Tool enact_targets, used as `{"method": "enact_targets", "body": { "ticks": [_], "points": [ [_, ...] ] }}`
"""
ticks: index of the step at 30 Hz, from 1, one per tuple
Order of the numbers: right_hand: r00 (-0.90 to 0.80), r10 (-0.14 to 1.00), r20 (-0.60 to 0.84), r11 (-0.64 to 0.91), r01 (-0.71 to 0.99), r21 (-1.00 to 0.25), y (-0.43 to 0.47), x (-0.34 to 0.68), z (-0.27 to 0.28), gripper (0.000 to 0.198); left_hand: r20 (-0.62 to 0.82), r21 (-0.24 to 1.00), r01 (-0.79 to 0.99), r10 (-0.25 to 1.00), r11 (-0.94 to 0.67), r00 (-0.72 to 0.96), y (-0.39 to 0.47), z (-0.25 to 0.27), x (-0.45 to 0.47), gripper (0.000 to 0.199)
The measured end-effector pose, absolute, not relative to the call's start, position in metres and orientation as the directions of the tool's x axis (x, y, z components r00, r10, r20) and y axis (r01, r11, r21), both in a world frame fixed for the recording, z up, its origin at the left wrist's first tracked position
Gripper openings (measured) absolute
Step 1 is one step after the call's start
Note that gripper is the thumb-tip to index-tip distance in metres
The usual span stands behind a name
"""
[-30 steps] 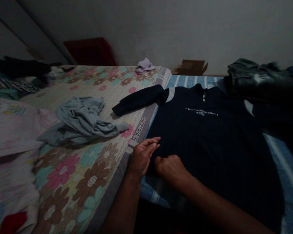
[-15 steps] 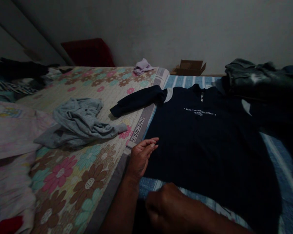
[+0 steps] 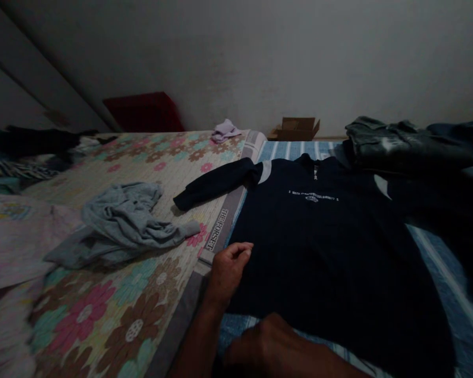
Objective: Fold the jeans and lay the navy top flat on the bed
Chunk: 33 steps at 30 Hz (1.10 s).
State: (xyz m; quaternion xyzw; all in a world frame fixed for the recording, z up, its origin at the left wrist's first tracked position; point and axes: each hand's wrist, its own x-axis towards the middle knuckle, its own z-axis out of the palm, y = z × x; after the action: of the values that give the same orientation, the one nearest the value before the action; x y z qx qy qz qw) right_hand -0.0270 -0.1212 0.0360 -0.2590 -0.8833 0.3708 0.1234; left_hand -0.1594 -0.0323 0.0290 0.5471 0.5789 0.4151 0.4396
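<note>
A dark navy long-sleeved sweatshirt [image 3: 323, 252] with a short zip collar and white print on the chest lies spread front side up. Its left-hand sleeve [image 3: 216, 181] stretches out to the side. My left hand [image 3: 228, 268] is at the sweatshirt's left side edge, thumb and forefinger pinched together over the dark cloth. Whether any fabric is between them cannot be made out. Low in the view, my right hand [image 3: 266, 338] is curled like a fist near the bottom hem. Its fingers are in shadow, and anything inside them is hidden.
A crumpled grey garment [image 3: 122, 223] lies on the flowered bedspread [image 3: 134, 328] at left, beside a pale pink garment [image 3: 19, 236]. Folded dark jeans [image 3: 402, 144] sit at back right. A cardboard box [image 3: 297, 128] and a lilac cloth [image 3: 224, 131] are near the wall.
The camera has tilted up, so the scene sits lower in view. My left fingers have drawn closer together. The right hand has shifted slightly left, still curled. The sweatshirt lies as before.
</note>
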Motion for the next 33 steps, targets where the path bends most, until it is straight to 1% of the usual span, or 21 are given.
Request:
{"method": "enact_targets", "body": {
  "ticks": [1, 2, 4, 6, 7, 9, 11, 13, 16, 19, 22, 24, 28, 30, 33],
  "points": [
    [-0.803, 0.595, 0.033, 0.578, 0.398, -0.713, -0.113, -0.020, 0.040, 0.014, -0.018, 0.934, 0.356, 1.000, 0.020, -0.010, -0.027, 0.032, -0.158, 0.010],
    [-0.739, 0.673, 0.041, 0.552, 0.464, -0.693, -0.105, -0.012, 0.044, 0.013, 0.027, 0.901, 0.433, 1.000, -0.024, 0.000, -0.020, 0.035, -0.157, 0.011],
    [-0.585, 0.808, 0.075, 0.500, 0.612, -0.613, -0.087, 0.005, 0.049, 0.015, 0.123, 0.825, 0.552, 0.992, -0.125, 0.040, -0.003, 0.039, -0.152, 0.013],
    [-0.476, 0.873, 0.108, 0.457, 0.718, -0.524, -0.073, 0.022, 0.047, 0.020, 0.194, 0.744, 0.635, 0.977, -0.208, 0.093, 0.018, 0.039, -0.144, 0.014],
    [-0.446, 0.888, 0.114, 0.440, 0.751, -0.492, -0.067, 0.029, 0.043, 0.021, 0.201, 0.702, 0.674, 0.972, -0.230, 0.122, 0.027, 0.038, -0.140, 0.015],
    [-0.413, 0.905, 0.103, 0.411, 0.783, -0.467, -0.059, 0.041, 0.031, 0.022, 0.178, 0.612, 0.752, 0.969, -0.247, 0.174, 0.044, 0.034, -0.132, 0.016],
    [-0.399, 0.913, 0.090, 0.390, 0.784, -0.484, -0.056, 0.048, 0.014, 0.022, 0.137, 0.509, 0.824, 0.969, -0.248, 0.207, 0.054, 0.030, -0.128, 0.017],
    [-0.373, 0.921, 0.114, 0.377, 0.776, -0.505, -0.056, 0.050, -0.002, 0.022, 0.100, 0.423, 0.873, 0.970, -0.244, 0.223, 0.060, 0.026, -0.127, 0.019],
    [-0.331, 0.929, 0.166, 0.367, 0.760, -0.536, -0.057, 0.049, -0.015, 0.022, 0.072, 0.379, 0.892, 0.969, -0.246, 0.237, 0.062, 0.022, -0.129, 0.019],
    [-0.322, 0.929, 0.183, 0.367, 0.731, -0.575, -0.058, 0.049, -0.017, 0.022, 0.058, 0.371, 0.896, 0.969, -0.245, 0.241, 0.063, 0.021, -0.132, 0.021],
    [-0.316, 0.929, 0.194, 0.367, 0.708, -0.604, -0.058, 0.050, -0.016, 0.022, 0.044, 0.332, 0.907, 0.965, -0.260, 0.260, 0.064, 0.020, -0.132, 0.020],
    [-0.313, 0.929, 0.198, 0.367, 0.698, -0.615, -0.058, 0.051, -0.017, 0.023, 0.032, 0.258, 0.922, 0.957, -0.288, 0.290, 0.064, 0.020, -0.131, 0.020],
    [-0.323, 0.923, 0.208, 0.378, 0.675, -0.633, -0.057, 0.051, -0.021, 0.022, -0.027, 0.062, 0.945, 0.946, -0.320, 0.322, 0.065, 0.020, -0.124, 0.021],
    [-0.318, 0.922, 0.221, 0.383, 0.667, -0.639, -0.056, 0.051, -0.023, 0.021, -0.045, 0.025, 0.946, 0.945, -0.324, 0.325, 0.065, 0.020, -0.120, 0.021],
    [-0.313, 0.921, 0.233, 0.387, 0.667, -0.637, -0.056, 0.051, -0.024, 0.022, -0.051, 0.008, 0.940, 0.939, -0.340, 0.340, 0.065, 0.020, -0.117, 0.019]
  ]
}}
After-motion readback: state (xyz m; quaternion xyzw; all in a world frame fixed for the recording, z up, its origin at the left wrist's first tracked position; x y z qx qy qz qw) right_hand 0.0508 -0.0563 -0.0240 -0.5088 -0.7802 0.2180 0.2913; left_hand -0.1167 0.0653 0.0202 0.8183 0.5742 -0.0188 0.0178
